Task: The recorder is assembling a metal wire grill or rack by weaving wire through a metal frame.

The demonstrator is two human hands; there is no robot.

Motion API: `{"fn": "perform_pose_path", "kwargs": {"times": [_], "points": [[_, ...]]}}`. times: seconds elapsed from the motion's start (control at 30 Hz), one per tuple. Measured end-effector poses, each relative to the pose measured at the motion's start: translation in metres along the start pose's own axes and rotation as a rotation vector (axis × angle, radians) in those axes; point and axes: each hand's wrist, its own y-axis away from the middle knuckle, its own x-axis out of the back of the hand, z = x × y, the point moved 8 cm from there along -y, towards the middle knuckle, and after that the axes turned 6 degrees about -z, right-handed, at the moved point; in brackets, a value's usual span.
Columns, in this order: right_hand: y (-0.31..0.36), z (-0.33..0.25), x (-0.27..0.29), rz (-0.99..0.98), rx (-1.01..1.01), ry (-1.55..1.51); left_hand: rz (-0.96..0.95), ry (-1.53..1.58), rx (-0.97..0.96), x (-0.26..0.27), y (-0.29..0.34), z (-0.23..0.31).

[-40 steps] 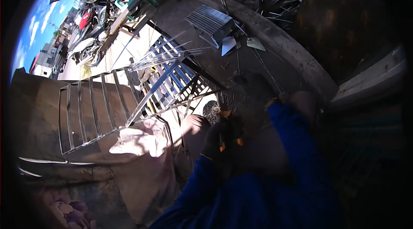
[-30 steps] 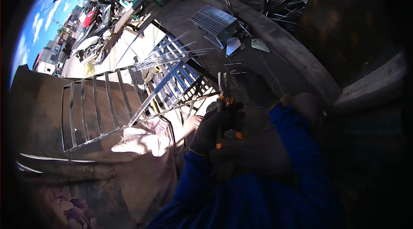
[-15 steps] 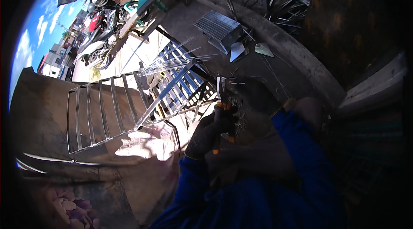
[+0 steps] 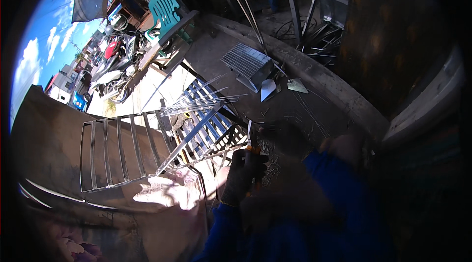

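Note:
My left hand (image 4: 239,176), in a dark glove, is closed round a pair of pliers (image 4: 250,148) with orange handles. The metal jaws point up and away from me. Close to the jaws, on their right, is my right hand (image 4: 285,138), also gloved and in deep shadow. Its fingers look curled together near the jaw tips; what they hold is too dark to make out. Short cut pieces of thin metal rod (image 4: 271,176) lie scattered on the ground below and around my hands.
Ahead, long thin rods (image 4: 201,107) lie across a slatted metal frame (image 4: 199,136). A ladder-like metal frame (image 4: 119,156) leans at left. Farther off are a ribbed metal box (image 4: 248,62), metal plates (image 4: 297,85), a green plastic chair (image 4: 164,10) and motorcycles (image 4: 115,53). A concrete ledge (image 4: 334,80) runs along the right.
The view has tilted up, so the surroundings sit lower in it. Both hands and the pliers appear lower too. A thin rod seen earlier at my right fingertips is no longer discernible.

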Motion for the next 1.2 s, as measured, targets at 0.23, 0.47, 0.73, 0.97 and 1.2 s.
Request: {"fn": "perform_pose_path", "kwargs": {"times": [0.23,0.47,0.73,0.97,1.2], "points": [[0.006,0.016,-0.014,0.044,0.108,0.132,-0.151,0.174,0.099,-0.001,-0.002,-0.037],[0.002,0.023,-0.028,-0.057,0.189,0.343,-0.097,0.05,0.198,0.0,0.002,-0.033],[0.007,-0.009,-0.026,-0.018,0.367,0.192,-0.12,0.109,-0.029,0.01,-0.006,-0.043],[0.007,-0.004,-0.039,-0.041,0.233,-0.066,0.074,-0.121,0.035,0.026,-0.008,-0.067],[0.013,-0.011,-0.042,0.005,0.344,-0.008,-0.006,-0.119,-0.011,0.023,-0.014,-0.088]]}}
